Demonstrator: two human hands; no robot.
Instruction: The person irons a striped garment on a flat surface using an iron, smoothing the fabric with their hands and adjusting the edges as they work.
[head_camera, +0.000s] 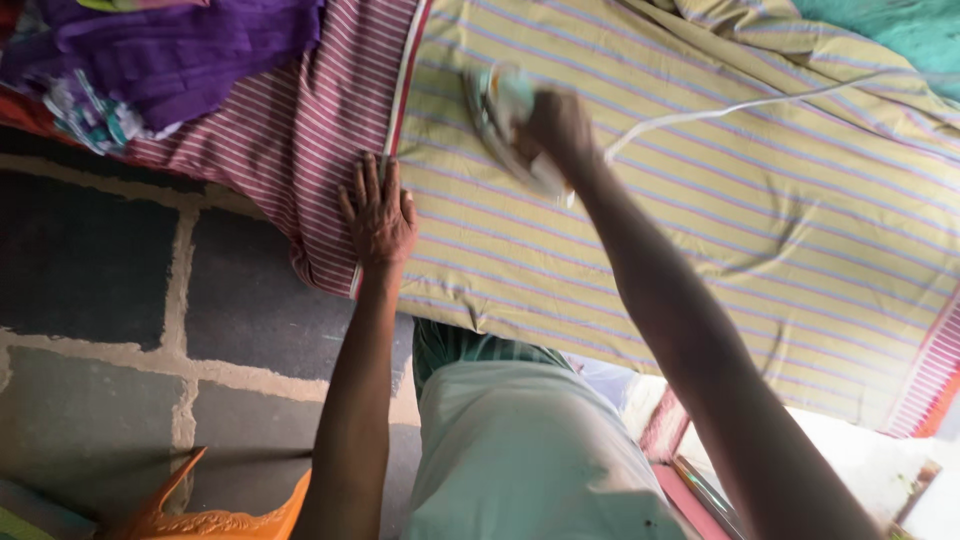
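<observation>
A yellow cloth with thin purple stripes (700, 200) lies spread flat, with a red-and-white striped border (300, 140) along its left side. My right hand (560, 128) grips the handle of a pale electric iron (500, 115) that rests on the yellow cloth. A white cord (760, 102) runs from the iron to the right across the fabric. My left hand (378, 212) lies flat with fingers spread on the edge where the red border meets the yellow part.
A purple cloth (170, 50) and other colourful fabrics are piled at the top left. Grey stone floor slabs (90, 270) show at the left. An orange plastic object (215, 515) stands at the bottom. A teal cloth (900, 30) lies at the top right.
</observation>
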